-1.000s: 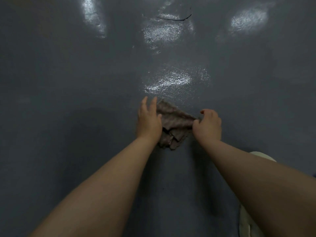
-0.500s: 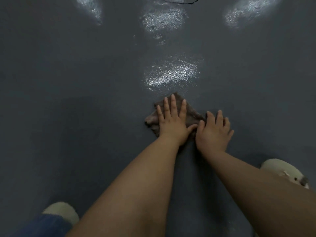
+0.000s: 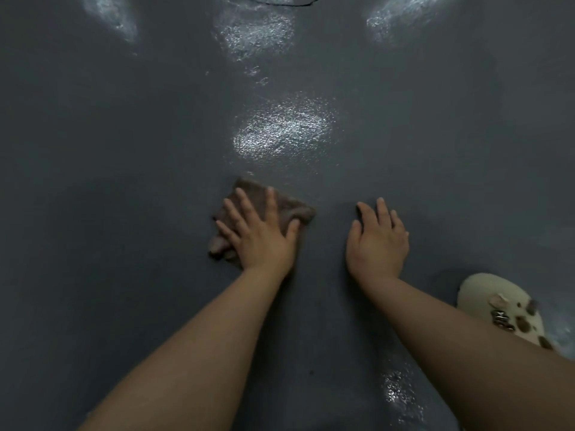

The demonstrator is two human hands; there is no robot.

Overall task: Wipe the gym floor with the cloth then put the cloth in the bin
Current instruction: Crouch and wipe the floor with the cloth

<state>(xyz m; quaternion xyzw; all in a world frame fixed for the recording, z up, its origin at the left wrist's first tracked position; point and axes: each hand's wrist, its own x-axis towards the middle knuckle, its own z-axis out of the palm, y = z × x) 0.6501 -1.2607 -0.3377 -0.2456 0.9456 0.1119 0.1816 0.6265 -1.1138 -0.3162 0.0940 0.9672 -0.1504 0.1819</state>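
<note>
A folded brown cloth (image 3: 287,205) lies flat on the dark grey gym floor (image 3: 124,181) at the centre of the view. My left hand (image 3: 261,236) presses on it with fingers spread straight, covering its near half. My right hand (image 3: 378,241) rests flat on the bare floor to the right of the cloth, a short gap apart from it, fingers straight. No bin is in view.
A cream clog with dark charms (image 3: 504,309) stands at the right edge beside my right forearm. Shiny patches (image 3: 283,132) reflect light on the floor ahead of the cloth. A thin dark line (image 3: 286,3) crosses the floor at the top.
My right hand has left the cloth and moved right onto the bare floor. My left hand went from gripping the cloth's edge to pressing flat on it, sliding it slightly left.
</note>
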